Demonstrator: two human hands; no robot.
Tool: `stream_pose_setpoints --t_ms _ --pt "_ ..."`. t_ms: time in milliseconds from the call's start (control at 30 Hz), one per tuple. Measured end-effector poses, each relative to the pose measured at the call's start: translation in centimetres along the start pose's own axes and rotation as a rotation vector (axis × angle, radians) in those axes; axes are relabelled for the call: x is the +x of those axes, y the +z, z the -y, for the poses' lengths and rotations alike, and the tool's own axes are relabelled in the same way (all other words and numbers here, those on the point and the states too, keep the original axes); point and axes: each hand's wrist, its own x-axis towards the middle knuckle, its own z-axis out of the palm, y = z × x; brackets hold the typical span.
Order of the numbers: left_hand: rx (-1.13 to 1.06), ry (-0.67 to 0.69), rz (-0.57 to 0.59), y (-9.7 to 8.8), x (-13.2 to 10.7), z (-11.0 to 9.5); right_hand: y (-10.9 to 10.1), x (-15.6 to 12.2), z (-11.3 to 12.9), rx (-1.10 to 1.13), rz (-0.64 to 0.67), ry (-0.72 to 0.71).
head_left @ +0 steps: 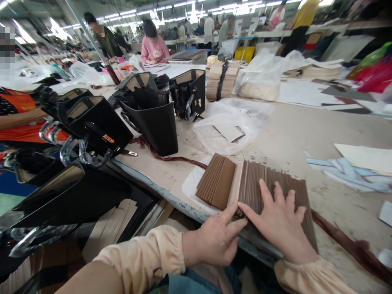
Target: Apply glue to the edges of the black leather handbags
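A row of thin brown panels (252, 175), packed on edge, lies along the near edge of the table. My right hand (283, 224) rests on top of it, fingers spread and palm down. At the row's left end several brown pieces (222, 183) lean over in a fan. A pale-faced piece (235, 183) shows between the fan and the packed row. The index fingertip of my left hand (214, 239) touches the lower end of that pale piece, close to my right thumb. My left index and middle fingers are extended, the others loosely bent.
Black handbags (153, 118) stand on the table to the left. A dark brown cloth strip (346, 239) runs out from under the row. Behind lie a clear plastic bag (211, 132) and a bundled beige stack (214, 81). A person in pink (153, 49) works farther back.
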Motion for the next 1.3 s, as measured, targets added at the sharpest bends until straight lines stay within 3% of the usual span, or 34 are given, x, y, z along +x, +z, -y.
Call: stream_pose_setpoints --t_ms 167,367,500,767,900,1300 --pt "-0.161 0.035 -0.190 0.4 -0.1 0.8 0.0 0.0 0.0 0.002 0.006 0.008" --pt "-0.280 -0.024 -0.218 0.5 -0.1 1.4 0.1 0.3 0.5 -0.024 -0.016 0.012" --pt "-0.257 0.014 -0.228 -0.6 -0.7 1.7 0.0 0.3 0.7 -0.034 -0.017 0.008" --pt "-0.176 -0.334 -0.270 -3.9 -3.9 2.5 0.0 0.1 0.6 -0.021 -0.033 -0.008" --pt "-0.231 -0.443 -0.268 -3.8 -4.6 2.9 0.2 0.0 0.5 -0.016 -0.032 -0.004" --pt "-0.312 -0.578 -0.297 -3.4 -4.8 3.3 0.6 0.0 0.3 -0.027 -0.030 -0.006"
